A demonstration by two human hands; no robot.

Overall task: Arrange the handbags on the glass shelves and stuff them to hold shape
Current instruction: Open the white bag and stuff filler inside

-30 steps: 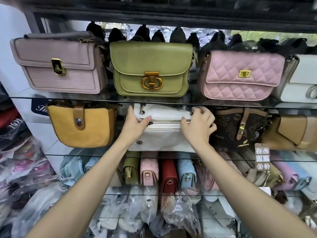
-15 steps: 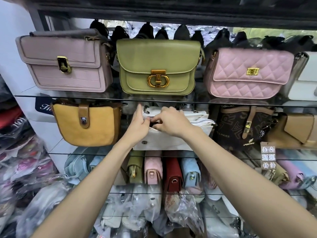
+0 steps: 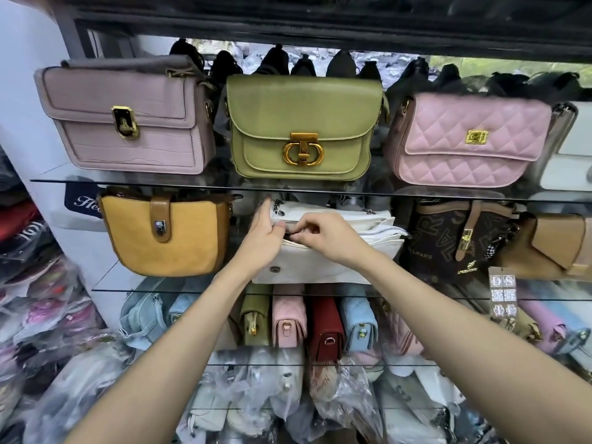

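Observation:
A white handbag [image 3: 336,264] with a chain strap stands on the second glass shelf [image 3: 105,280], between a mustard bag [image 3: 166,232] and a dark brown monogram bag [image 3: 448,238]. My left hand [image 3: 266,233] holds the white bag's left top corner, thumb over its edge. My right hand [image 3: 326,232] pinches at the zip opening near the bag's top left, fingers curled. On the top shelf stand a mauve bag [image 3: 128,116], a green bag [image 3: 301,129] and a pink quilted bag [image 3: 471,139].
A tan bag [image 3: 551,245] sits at the right of the second shelf. Below, several small bags stand side-on, with plastic-wrapped bags [image 3: 256,395] under them. More wrapped goods pile at the left [image 3: 35,299]. A tag [image 3: 503,293] hangs at the right.
My right hand has moved from the white bag's right top corner across to its left, next to my left hand, and now pinches at the zip. The bag's right side has sagged open.

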